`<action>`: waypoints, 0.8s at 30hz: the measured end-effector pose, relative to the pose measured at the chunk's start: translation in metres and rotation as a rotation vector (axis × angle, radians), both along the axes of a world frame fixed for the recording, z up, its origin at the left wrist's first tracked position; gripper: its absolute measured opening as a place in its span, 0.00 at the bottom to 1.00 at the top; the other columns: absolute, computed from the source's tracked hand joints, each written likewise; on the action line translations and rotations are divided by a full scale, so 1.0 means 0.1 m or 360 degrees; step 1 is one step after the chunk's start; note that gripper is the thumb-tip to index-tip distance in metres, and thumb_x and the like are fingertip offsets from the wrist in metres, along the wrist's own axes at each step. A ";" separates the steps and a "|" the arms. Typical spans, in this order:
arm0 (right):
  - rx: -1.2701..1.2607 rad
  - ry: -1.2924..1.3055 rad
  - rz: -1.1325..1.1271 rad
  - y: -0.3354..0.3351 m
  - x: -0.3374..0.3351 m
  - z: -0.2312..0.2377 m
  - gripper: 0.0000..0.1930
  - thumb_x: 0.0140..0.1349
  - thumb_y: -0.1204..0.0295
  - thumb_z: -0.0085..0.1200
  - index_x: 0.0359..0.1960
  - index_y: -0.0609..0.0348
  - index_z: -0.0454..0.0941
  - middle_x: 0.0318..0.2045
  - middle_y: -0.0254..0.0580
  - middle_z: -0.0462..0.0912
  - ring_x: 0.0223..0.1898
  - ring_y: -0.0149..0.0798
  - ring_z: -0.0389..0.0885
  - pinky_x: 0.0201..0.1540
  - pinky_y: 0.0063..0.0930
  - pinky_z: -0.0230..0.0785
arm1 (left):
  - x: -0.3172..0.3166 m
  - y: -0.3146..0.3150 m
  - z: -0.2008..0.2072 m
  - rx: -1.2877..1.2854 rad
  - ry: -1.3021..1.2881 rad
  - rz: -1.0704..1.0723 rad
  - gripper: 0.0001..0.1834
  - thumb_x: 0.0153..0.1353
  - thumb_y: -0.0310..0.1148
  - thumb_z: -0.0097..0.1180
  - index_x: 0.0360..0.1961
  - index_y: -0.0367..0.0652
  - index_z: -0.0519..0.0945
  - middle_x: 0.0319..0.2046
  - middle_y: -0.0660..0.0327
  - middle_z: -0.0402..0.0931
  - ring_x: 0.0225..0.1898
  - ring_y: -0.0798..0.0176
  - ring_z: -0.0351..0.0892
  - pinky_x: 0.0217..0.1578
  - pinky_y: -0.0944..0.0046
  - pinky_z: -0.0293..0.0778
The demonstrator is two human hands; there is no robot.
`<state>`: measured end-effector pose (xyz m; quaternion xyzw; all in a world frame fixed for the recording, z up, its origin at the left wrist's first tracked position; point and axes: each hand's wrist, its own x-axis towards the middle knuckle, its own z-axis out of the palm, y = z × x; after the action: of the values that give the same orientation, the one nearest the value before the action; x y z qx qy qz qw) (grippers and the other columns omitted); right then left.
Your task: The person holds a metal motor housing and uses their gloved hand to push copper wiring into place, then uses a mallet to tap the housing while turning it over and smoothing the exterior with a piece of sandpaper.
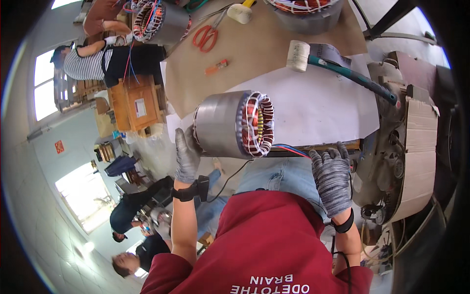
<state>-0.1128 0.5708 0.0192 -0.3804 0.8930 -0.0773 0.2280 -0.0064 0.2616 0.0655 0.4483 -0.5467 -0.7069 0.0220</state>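
A grey cylindrical motor stator (220, 123) lies on its side at the near edge of the table. White lacing binds the copper windings (258, 123) at its right end. My left hand (187, 156), in a grey knit glove, grips its lower left end; some of the fingers are hidden behind it. Red and blue lead wires (293, 149) run from the windings to the right. Their far ends meet the curled fingers of my gloved right hand (332, 179), which is closed around them beside the table edge.
White paper (323, 110) and brown sheet (264, 59) cover the table. A mallet with a green-black handle (352, 78), red-handled scissors (205, 38), an orange-handled small tool (216, 67) and two more stators (313, 19) lie beyond. Machinery (391, 147) stands right; people (88, 63) are at left.
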 end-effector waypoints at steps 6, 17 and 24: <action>-0.0311 0.0042 -0.0029 -0.16 -0.03 0.04 0.17 0.45 0.67 0.50 0.40 0.53 0.73 0.34 0.44 0.76 0.45 0.44 0.70 0.56 0.46 0.50 | 0.17 0.30 -0.05 -0.0119 -0.0045 0.0282 0.37 0.58 0.59 0.26 0.56 0.37 0.57 0.53 0.57 0.60 0.54 0.60 0.59 0.55 0.62 0.54; -0.1081 -0.0880 0.0155 -0.53 0.08 0.12 0.21 0.48 0.62 0.52 0.41 0.63 0.71 0.41 0.51 0.72 0.47 0.51 0.67 0.52 0.41 0.56 | 0.40 0.32 -0.15 -0.1259 -0.0399 -0.0484 0.29 0.62 0.51 0.26 0.47 0.35 0.68 0.42 0.56 0.71 0.43 0.63 0.70 0.45 0.65 0.65; -0.0952 -0.0843 0.0106 -0.61 0.18 0.03 0.18 0.50 0.64 0.52 0.38 0.66 0.72 0.40 0.55 0.73 0.45 0.52 0.69 0.52 0.41 0.57 | 0.09 0.02 -0.21 0.0106 -0.0002 0.0219 0.29 0.62 0.51 0.27 0.43 0.35 0.70 0.38 0.57 0.72 0.41 0.64 0.70 0.42 0.67 0.65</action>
<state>-0.0949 0.5095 0.0221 -0.4255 0.7286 -0.4217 0.3319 0.0030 0.2635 0.0445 0.4857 -0.4909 -0.7212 0.0552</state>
